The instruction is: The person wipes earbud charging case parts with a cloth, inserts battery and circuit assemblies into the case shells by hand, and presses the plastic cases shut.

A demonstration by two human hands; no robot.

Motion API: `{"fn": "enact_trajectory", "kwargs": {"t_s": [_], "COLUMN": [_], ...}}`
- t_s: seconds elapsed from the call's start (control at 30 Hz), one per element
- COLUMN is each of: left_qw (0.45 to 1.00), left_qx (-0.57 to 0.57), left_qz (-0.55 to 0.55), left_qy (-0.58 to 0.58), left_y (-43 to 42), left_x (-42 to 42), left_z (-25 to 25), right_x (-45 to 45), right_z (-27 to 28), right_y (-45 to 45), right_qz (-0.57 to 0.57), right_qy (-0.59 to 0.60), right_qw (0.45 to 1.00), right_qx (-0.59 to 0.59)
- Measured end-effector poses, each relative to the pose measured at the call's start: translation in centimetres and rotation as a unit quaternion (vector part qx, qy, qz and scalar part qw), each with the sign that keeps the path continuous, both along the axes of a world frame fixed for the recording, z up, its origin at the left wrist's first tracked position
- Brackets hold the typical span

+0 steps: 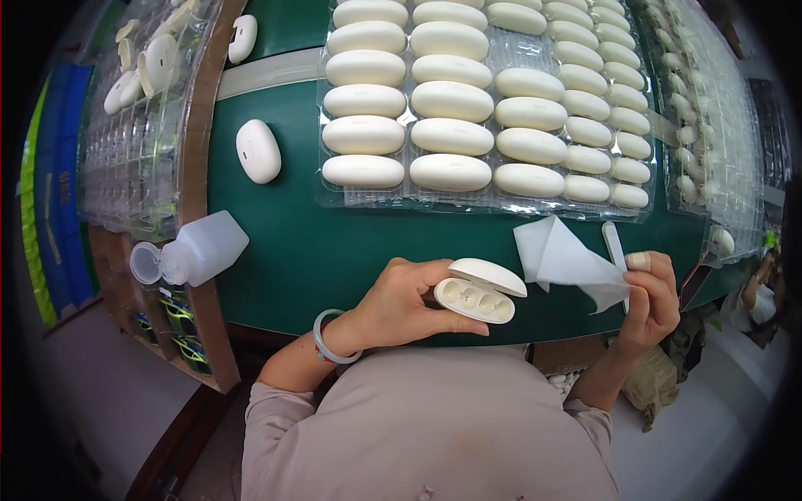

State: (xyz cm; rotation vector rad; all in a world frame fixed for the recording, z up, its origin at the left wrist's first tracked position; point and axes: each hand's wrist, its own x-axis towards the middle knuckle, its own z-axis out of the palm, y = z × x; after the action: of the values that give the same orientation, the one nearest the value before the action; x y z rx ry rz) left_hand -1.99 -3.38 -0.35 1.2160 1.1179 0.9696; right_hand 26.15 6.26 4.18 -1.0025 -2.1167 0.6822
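Observation:
My left hand grips a small white case by its left end, over the table's front edge. The case's lid is raised, and round hollows show inside it. To the right, my right hand pinches a corner of a white cloth between thumb and fingers. The cloth hangs out to the left of that hand. A thin white stick lies beside the cloth, partly hidden by it and my fingers.
Behind my hands, a clear tray bears rows of closed white cases. A lone case lies on the green table. At left are an open-capped bottle and stacked clear trays. More trays stand at right.

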Motion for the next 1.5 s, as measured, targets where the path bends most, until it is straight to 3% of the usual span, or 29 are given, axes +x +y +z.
{"fn": "enact_trajectory", "kwargs": {"t_s": [0.1, 0.2, 0.27, 0.33, 0.37, 0.5, 0.53, 0.67, 0.73, 0.8, 0.87, 1.17, 1.37, 1.5], "left_qw": [0.999, 0.998, 0.997, 0.997, 0.998, 0.994, 0.993, 0.955, 0.97, 0.979, 0.982, 0.986, 0.994, 0.996], "left_qx": [0.05, 0.061, 0.066, 0.061, 0.053, 0.077, 0.082, 0.223, 0.215, 0.181, 0.17, 0.14, 0.107, 0.022], "left_qz": [-0.002, 0.002, -0.011, -0.007, 0.006, 0.038, 0.049, 0.137, 0.1, 0.084, 0.042, 0.031, 0.015, -0.013], "left_qy": [0.004, 0.018, 0.031, 0.036, 0.036, 0.062, 0.068, 0.14, 0.061, -0.047, -0.069, -0.081, -0.021, -0.081], "left_y": [0.1, 0.0, -0.2, -0.2, -0.1, -0.1, 0.0, -0.3, -0.6, -0.8, -0.6, -0.5, -0.6, -0.6], "left_x": [-0.2, 0.1, 0.0, 0.0, 0.1, 0.3, 0.5, 1.4, 1.0, 1.1, 0.8, 0.7, 0.0, -0.5], "left_z": [0.3, 0.4, 0.2, 0.3, 0.4, 0.7, 0.9, -0.7, -1.1, -1.4, -1.0, -0.6, 0.2, 0.5], "right_x": [-1.3, -4.5, -7.0, -8.3, -8.0, -8.0, -8.1, -8.3, -8.1, -7.9, -7.4, -7.4, -9.0, -9.8], "right_z": [-0.4, -1.1, -0.4, -1.4, -1.0, 0.7, 0.4, -2.3, -2.7, -3.4, -4.4, -5.2, -3.5, -2.2], "right_y": [0.2, -1.4, -1.7, -2.2, -1.8, -1.3, -1.4, -2.8, -3.6, -3.7, -3.8, -3.6, -2.5, -2.1], "right_qz": [-0.098, -0.072, 0.086, 0.256, 0.301, 0.191, 0.208, 0.242, 0.236, 0.209, 0.179, 0.184, 0.2, 0.211], "right_qy": [-0.169, 0.009, 0.002, 0.08, 0.044, -0.008, -0.032, -0.096, -0.103, -0.075, -0.062, -0.048, -0.06, 0.004], "right_qw": [0.965, 0.996, 0.991, 0.947, 0.946, 0.98, 0.978, 0.94, 0.908, 0.903, 0.891, 0.888, 0.923, 0.971], "right_qx": [0.175, 0.046, -0.104, -0.176, -0.109, -0.052, -0.004, 0.222, 0.331, 0.368, 0.413, 0.418, 0.325, 0.114]}}
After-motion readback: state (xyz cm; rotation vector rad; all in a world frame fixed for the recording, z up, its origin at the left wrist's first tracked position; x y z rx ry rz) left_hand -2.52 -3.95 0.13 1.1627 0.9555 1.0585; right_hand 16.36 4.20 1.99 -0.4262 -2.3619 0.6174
